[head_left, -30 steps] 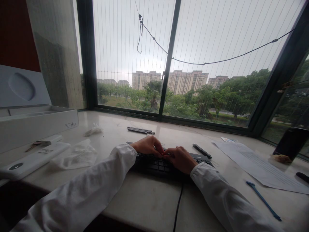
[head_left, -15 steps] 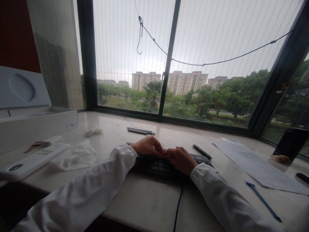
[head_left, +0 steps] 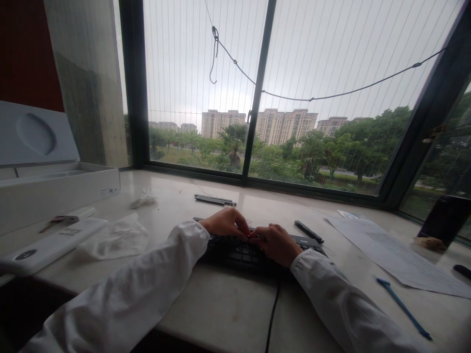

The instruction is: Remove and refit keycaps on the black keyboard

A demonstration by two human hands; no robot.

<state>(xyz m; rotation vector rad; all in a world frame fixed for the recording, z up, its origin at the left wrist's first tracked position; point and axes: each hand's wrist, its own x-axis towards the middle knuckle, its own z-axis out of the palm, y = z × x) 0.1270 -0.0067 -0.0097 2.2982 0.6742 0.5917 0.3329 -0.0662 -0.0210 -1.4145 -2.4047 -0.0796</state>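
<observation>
A pale stone counter point(head_left: 217, 299) extends below a window point(head_left: 198, 73). The dark keyboard point(head_left: 241, 254) rests on the counter, partly covered by both hands. Over the middle of the keyboard, the left hand point(head_left: 225, 223) and the right hand point(head_left: 278, 243) have their fingertips drawn in close to each other. A small red spot point(head_left: 249, 236) is visible at this point; whether either hand pinches an object cannot be determined. The left wrist is arched, fingers curled downward. The right hand is inclined inward, back upward. Both forearms approach from the keyboard's near side. A cable point(head_left: 273, 314) lies in front of the keyboard; a blue stick point(head_left: 404, 308) and a paper sheet point(head_left: 393, 256) lie to its right.
</observation>
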